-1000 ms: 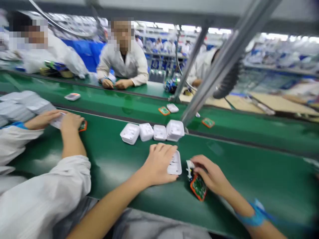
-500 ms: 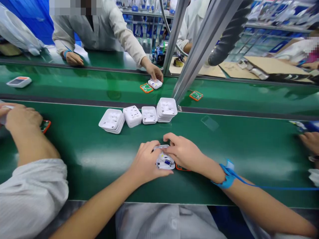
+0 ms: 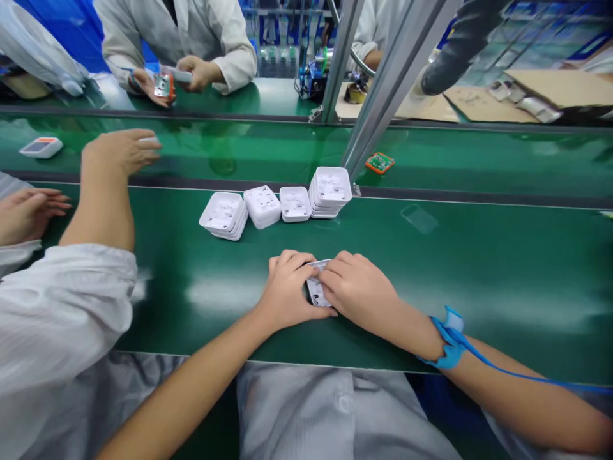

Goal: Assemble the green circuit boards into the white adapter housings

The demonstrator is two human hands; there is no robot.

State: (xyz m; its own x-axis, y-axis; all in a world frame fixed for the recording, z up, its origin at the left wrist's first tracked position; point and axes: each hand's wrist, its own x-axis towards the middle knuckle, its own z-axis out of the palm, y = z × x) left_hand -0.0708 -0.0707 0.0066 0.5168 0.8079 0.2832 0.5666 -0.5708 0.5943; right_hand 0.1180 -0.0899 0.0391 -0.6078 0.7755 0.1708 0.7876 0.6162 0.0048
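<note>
A white square plastic housing (image 3: 316, 292) lies on the green work surface before me, its inner side facing up. My left hand (image 3: 290, 291) wraps its left side, thumb along the near edge and fingers over the far edge. My right hand (image 3: 359, 291), with a blue wrist strap, is closed over the housing's right part. Its fingertips press together inside the housing; what they pinch is hidden. Beyond my hands stand a left stack of white housings (image 3: 221, 214), an upturned housing (image 3: 262, 207), a low housing (image 3: 295, 204) and a taller stack (image 3: 330, 191).
A green circuit board with an orange rim (image 3: 380, 163) lies on the far strip behind a metal post (image 3: 378, 96). A clear plastic piece (image 3: 419, 218) is at right. At left, a co-worker's arm (image 3: 103, 191) reaches across. Opposite, another person holds a board (image 3: 163, 86).
My right hand's fingers have bunched lower over the housing, covering more of it. The orange-rimmed board beside it no longer shows. Opposite, a person has lifted pieces off the strip; the left co-worker's arm reached forward.
</note>
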